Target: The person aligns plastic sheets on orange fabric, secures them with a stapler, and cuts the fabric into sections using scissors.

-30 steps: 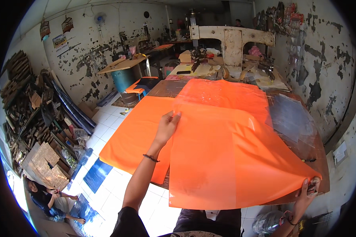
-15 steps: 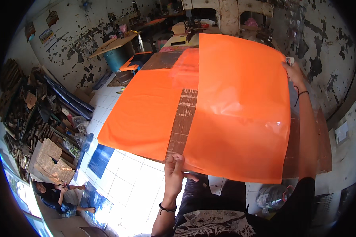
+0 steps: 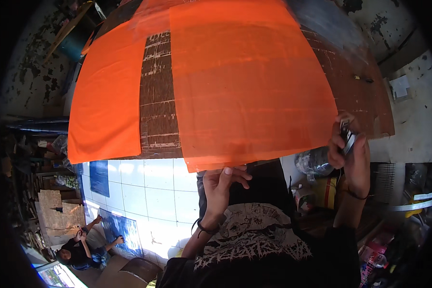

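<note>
A thin, slightly see-through orange sheet (image 3: 247,81) lies over the brown, worn tabletop (image 3: 158,96). My left hand (image 3: 217,189) is at its near edge, thumb above and fingertips faintly visible through the sheet, pinching it. At the near right corner, my right hand (image 3: 353,161) is closed around a small silver-and-black metal tool (image 3: 346,137), whose exact kind I cannot make out. The fingertips of that hand are beside the sheet's right edge; whether they touch it is unclear. Another orange sheet (image 3: 108,96) lies flat to the left, a strip of bare tabletop between the two.
Clear plastic film (image 3: 331,29) lies at the far right of the table. A small yellow-and-black item (image 3: 362,78) rests there too. A large clear plastic bottle (image 3: 312,162) stands below the table. At lower left, a person (image 3: 84,249) sits on the floor near a blue sheet (image 3: 122,233).
The sheet, raised at its far side before, now lies down on the table. My right hand has come from its far right corner to the near right one. My view has tilted downward.
</note>
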`<action>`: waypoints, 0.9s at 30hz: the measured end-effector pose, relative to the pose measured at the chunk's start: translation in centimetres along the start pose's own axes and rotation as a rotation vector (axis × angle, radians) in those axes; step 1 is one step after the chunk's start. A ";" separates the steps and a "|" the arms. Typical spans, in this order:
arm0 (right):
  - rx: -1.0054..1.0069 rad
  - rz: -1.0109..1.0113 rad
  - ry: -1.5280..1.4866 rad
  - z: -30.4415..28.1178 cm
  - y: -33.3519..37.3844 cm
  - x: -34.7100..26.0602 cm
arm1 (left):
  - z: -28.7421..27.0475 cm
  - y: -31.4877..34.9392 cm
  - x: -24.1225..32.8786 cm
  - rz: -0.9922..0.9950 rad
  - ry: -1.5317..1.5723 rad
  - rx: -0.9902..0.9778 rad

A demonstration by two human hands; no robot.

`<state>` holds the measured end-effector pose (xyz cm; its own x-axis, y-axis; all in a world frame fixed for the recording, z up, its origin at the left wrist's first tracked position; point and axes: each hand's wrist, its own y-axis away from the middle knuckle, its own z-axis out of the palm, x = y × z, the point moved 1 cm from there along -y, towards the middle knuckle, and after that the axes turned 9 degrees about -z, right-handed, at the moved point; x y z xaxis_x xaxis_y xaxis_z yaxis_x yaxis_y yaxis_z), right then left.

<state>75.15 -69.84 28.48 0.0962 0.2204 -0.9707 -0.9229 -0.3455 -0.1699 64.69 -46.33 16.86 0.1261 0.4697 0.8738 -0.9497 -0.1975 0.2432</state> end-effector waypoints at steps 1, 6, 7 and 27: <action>0.048 0.065 -0.073 0.5 2.8 0.7 | 1.0 -0.5 -0.2 -0.031 0.018 -0.027; 0.249 0.291 -0.071 2.5 8.9 7.1 | 1.8 -1.5 -0.3 -0.052 -0.048 0.097; 0.264 0.359 0.016 2.6 9.1 8.1 | 1.8 -1.4 -0.2 -0.051 -0.060 0.100; 0.397 0.181 -0.171 4.2 5.7 10.9 | -0.1 -0.7 1.8 0.098 -0.149 0.376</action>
<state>69.37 -65.59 17.61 -0.1116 0.3472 -0.9311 -0.9936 -0.0241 0.1101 65.52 -45.25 18.16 0.1064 0.3086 0.9452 -0.7919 -0.5486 0.2682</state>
